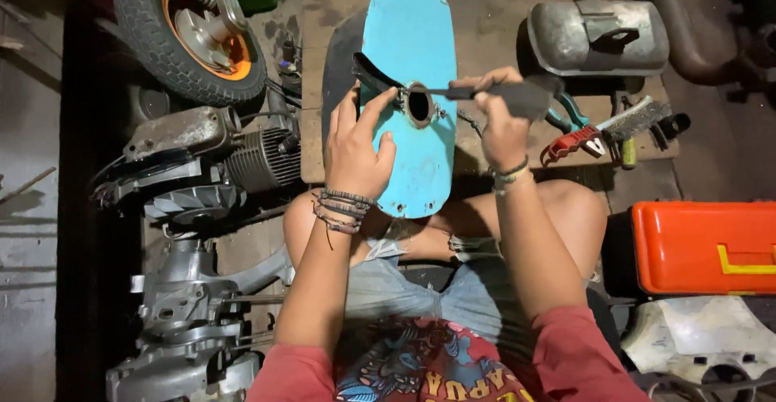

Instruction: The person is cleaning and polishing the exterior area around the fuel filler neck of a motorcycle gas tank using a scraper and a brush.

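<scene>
Left hand (353, 150) bracing blue panel (412, 62), right hand (499, 119) gripping dark screwdriver (505, 95) at its hole

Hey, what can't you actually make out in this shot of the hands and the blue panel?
Head view only:
- Tool tip: the right hand holds a dark-handled tool toward the round hole; the working end is too small to identify.
- Blue panel: top cut off by the frame edge, underside hidden.
- Left hand palm: turned away; its contact with the panel is hidden.
- Engine: lower part lost in shadow.
</scene>
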